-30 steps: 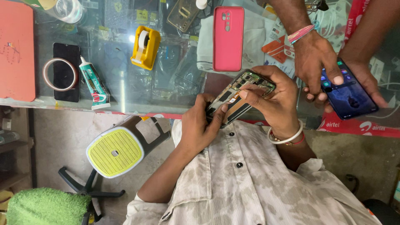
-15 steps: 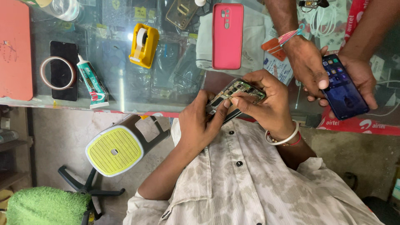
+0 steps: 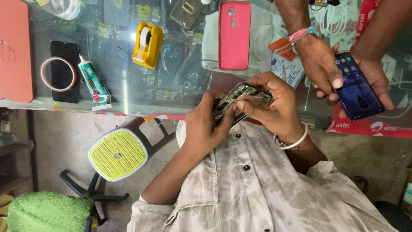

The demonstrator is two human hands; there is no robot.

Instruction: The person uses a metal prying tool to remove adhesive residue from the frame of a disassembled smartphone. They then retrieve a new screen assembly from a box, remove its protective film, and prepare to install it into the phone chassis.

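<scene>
Both hands on opened phone (image 3: 241, 99) at chest, frame centre.
Left hand (image 3: 206, 124) clamps its lower end steady; right hand (image 3: 274, 105) grips the top, thumb pressing internals. Pink case (image 3: 234, 35) at 12 o'clock; another person's phone (image 3: 357, 88) at 3.

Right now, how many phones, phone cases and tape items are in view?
Phones: 3, the opened phone in both hands, dark phone, black phone
Cases: 2, pink case, clear case
Tape: 2, yellow dispenser, tape ring
Total: 7
</scene>
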